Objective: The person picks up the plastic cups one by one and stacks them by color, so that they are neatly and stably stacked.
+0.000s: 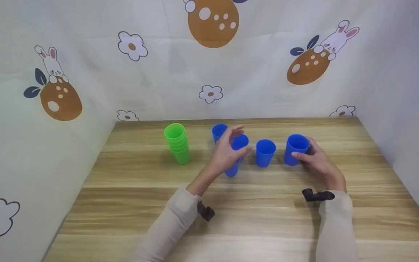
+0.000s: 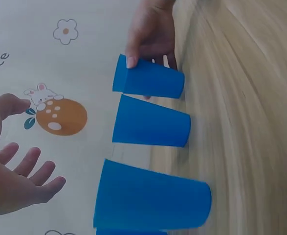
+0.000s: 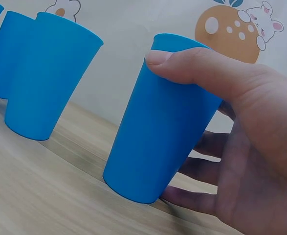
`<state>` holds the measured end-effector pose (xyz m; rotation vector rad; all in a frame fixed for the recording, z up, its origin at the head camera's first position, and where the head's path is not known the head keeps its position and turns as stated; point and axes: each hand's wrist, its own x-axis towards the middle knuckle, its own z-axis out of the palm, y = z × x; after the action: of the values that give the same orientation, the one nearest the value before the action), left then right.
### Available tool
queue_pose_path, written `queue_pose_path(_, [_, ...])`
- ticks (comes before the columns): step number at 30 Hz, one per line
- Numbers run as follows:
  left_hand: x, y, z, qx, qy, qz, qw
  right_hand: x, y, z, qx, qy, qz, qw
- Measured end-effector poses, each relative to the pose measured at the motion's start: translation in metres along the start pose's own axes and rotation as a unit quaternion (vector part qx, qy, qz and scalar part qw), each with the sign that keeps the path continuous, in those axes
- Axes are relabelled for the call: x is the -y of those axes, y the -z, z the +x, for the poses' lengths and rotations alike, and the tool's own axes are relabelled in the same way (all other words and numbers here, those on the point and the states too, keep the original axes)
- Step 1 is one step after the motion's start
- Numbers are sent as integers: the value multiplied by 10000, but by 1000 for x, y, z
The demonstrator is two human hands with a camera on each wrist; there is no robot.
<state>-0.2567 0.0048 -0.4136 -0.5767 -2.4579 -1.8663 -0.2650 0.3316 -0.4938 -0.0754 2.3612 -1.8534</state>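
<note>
My right hand grips a blue cup at the right end of the row, thumb across its front near the rim. A second rim edge shows at its top, as of one cup nested in another. Upright to its left is a single blue cup. My left hand hovers over more blue cups, fingers spread and thumb apart, holding nothing. It partly hides a blue cup and another blue cup behind. In the left wrist view, the left fingers are beside the cup rims, apart from them.
A stack of nested green cups stands on the left of the wooden table. A pale cloth printed with rabbits, oranges and flowers hangs behind the table and along both sides. Dark straps or mounts sit at both wrists.
</note>
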Motion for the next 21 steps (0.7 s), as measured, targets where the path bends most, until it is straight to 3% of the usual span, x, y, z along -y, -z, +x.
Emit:
queue_pose_path(9, [24, 22, -13, -165, 191, -26, 9997, -1, 0, 1, -18, 76, -2, 10000])
queue_pose_path(21, [44, 27, -24, 238, 747, 341, 9963, -4, 0, 3, -15, 164, 105, 9998])
